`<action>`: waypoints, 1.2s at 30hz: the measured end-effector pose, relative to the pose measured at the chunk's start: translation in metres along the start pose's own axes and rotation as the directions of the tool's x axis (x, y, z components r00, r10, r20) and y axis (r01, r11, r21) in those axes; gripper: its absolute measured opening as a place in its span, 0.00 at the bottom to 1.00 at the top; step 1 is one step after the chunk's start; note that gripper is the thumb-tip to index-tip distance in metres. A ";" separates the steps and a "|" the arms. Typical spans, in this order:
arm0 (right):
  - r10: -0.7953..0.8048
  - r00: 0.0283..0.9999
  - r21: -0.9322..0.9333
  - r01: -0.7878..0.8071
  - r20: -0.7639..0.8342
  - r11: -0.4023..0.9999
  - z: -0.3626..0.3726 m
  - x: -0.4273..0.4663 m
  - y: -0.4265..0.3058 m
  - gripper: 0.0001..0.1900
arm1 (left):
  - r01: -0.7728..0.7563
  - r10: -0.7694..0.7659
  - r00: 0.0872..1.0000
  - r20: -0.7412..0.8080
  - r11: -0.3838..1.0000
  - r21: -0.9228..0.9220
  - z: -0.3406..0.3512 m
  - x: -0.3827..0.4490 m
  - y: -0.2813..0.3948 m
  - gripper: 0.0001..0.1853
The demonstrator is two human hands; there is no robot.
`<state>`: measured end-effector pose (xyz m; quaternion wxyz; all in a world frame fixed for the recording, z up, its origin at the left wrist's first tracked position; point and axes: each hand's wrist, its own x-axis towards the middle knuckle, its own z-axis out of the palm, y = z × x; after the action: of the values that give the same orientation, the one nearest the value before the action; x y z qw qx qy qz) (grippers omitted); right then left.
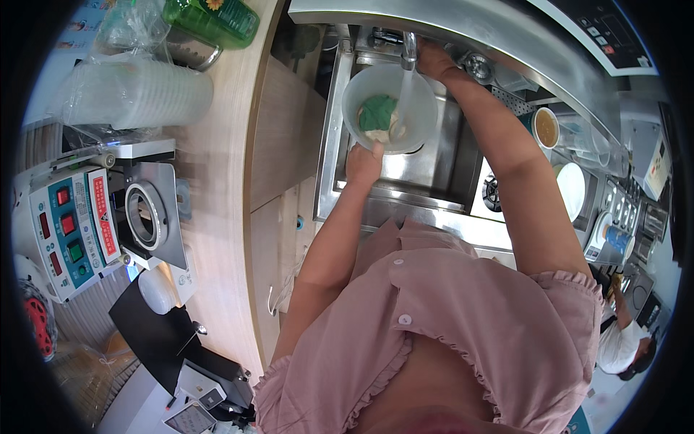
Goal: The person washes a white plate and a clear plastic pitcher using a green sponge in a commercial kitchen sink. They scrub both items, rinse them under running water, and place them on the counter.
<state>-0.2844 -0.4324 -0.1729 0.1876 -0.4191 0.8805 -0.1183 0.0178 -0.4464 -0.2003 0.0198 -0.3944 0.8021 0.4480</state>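
Observation:
My left hand [364,164] grips the near rim of a translucent white plastic bucket [355,87], thumb over the edge. The bucket is held in a stainless steel sink [434,163], under a metal faucet [410,51]. Water [404,95] streams from the spout into it. Inside lie a crumpled green cloth [378,112] and something pale beige [378,135] beneath it. My right hand [434,59] reaches to the back of the sink, just right of the faucet. Its fingers are partly hidden, so its grip cannot be made out.
A steel ledge [434,16] overhangs the sink's back. On the left, a wooden counter [222,163] carries stacked plastic cups [141,92], a green bottle [214,21] and a cup-sealing machine [76,233]. A cup of brown liquid [545,128] stands right. Another person [621,342] is at far right.

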 end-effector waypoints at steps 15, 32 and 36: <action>0.360 0.929 0.359 -0.364 0.082 0.859 0.086 -0.290 0.009 0.22 | 0.029 -0.027 0.999 0.026 0.995 -0.093 0.007 0.023 -0.016 0.35; 0.338 0.941 0.397 -0.311 0.003 0.864 0.085 -0.352 -0.014 0.13 | -0.217 0.213 0.969 -0.125 0.976 -0.017 -0.011 -0.072 -0.041 0.24; 0.249 0.968 0.355 -0.224 -0.027 0.908 0.089 -0.356 -0.009 0.13 | -0.291 0.284 0.940 -0.192 0.957 -0.009 -0.010 -0.070 -0.038 0.19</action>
<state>-0.0343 -0.1642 -0.1674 0.2403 -0.2649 0.8958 -0.2641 0.0940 -0.4216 -0.1943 -0.1290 -0.3140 0.8408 0.4218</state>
